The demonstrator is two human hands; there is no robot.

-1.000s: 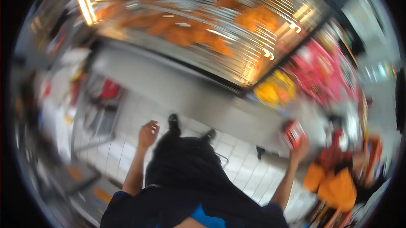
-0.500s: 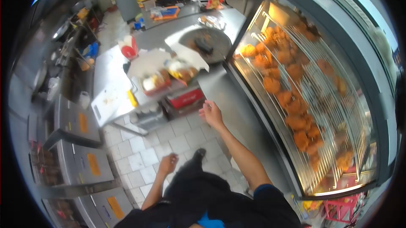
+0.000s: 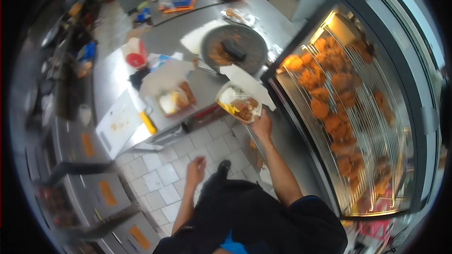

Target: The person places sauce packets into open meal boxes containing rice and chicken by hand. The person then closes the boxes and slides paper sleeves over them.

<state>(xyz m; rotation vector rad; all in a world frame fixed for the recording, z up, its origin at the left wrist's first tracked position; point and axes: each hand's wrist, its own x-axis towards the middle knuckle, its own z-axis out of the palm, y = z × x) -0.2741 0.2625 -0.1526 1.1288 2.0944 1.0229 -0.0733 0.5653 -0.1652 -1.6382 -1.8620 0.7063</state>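
My right hand (image 3: 262,126) grips the near corner of an open takeaway box (image 3: 242,104), its lid folded back. Inside it I see a white portion, something yellow and brown pieces of food. This box is held off the near edge of the steel table, beside the heated display. My left hand (image 3: 195,171) hangs above the tiled floor, fingers loosely bent and a little blurred, with nothing visible in it. A second open takeaway box (image 3: 174,102) with similar food stands on the table, ahead of my left hand.
Fried chicken pieces (image 3: 332,122) lie on racks in the glass display cabinet (image 3: 294,152) at right. The steel table (image 3: 162,42) bears a big round pan (image 3: 254,42), a cutting board (image 3: 117,124), a yellow-handled knife (image 3: 147,122) and a red-and-white carton (image 3: 135,53). Steel drawers (image 3: 106,190) line the left.
My right hand has moved forward and right and taken hold of one box, which has left its place beside the other and shifted right. My left hand has risen slightly.
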